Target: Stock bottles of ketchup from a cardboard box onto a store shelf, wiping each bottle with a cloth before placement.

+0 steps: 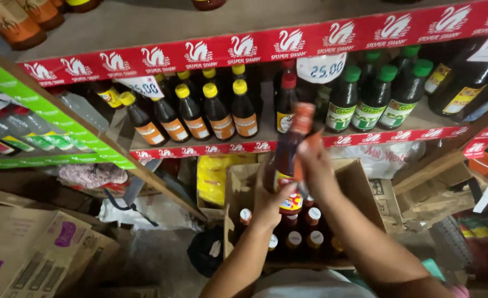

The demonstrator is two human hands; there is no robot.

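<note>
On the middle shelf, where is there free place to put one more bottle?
Bare shelf board shows between the yellow-capped bottles and the green-capped bottles, beside one red-capped bottle. Both groups stand crowded. Both hands, left and right, hold a dark bottle.

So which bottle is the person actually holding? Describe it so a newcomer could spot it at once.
Start at the open cardboard box on the floor below the shelves. Just above it, both hands, left hand and right hand, lift a dark bottle. Unlike the bottles still boxed, it is raised and has an orange-red cap.
</note>
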